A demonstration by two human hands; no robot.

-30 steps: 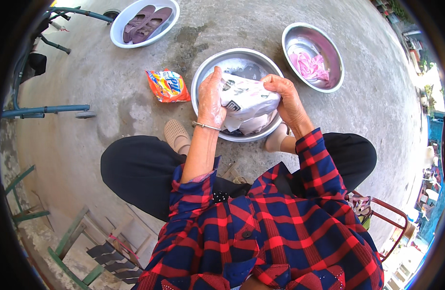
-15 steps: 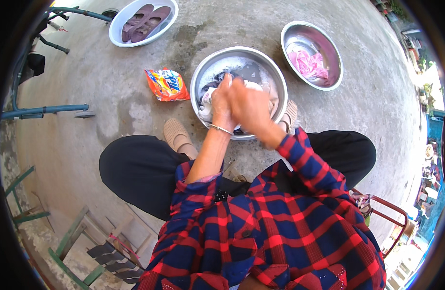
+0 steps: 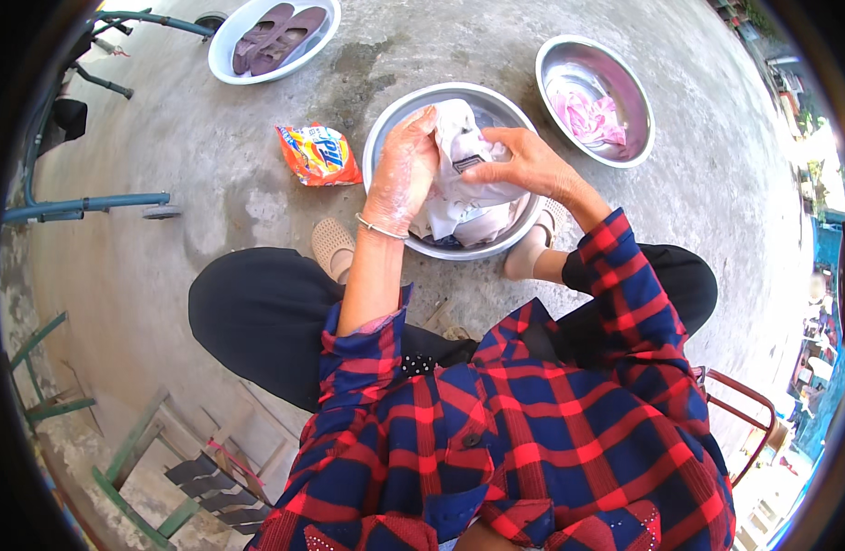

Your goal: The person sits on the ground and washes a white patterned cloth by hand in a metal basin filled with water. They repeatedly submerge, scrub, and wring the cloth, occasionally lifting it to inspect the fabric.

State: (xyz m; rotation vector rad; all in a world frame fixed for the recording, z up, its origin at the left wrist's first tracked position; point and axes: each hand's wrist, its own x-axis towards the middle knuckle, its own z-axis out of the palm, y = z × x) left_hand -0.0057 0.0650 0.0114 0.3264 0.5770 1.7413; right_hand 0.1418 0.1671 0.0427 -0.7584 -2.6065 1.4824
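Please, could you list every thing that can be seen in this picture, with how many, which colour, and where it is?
metal basin: 1, silver, centre, in front of the knees, on the concrete ground
white garment: 1, white, wet, in that basin, held by both hands
second metal basin: 1, silver, upper right
pink cloth: 1, pink, inside the second basin
white bowl: 1, white, upper left
sandals: 2, purple-brown, in the white bowl
detergent bag: 1, orange, on the ground left of the centre basin
blue metal frame: 1, blue, far left
shoes: 2, beige, on the person's feet by the centre basin
bracelet: 1, silver, left wrist
left hand: 1, gripping the garment
right hand: 1, gripping the garment
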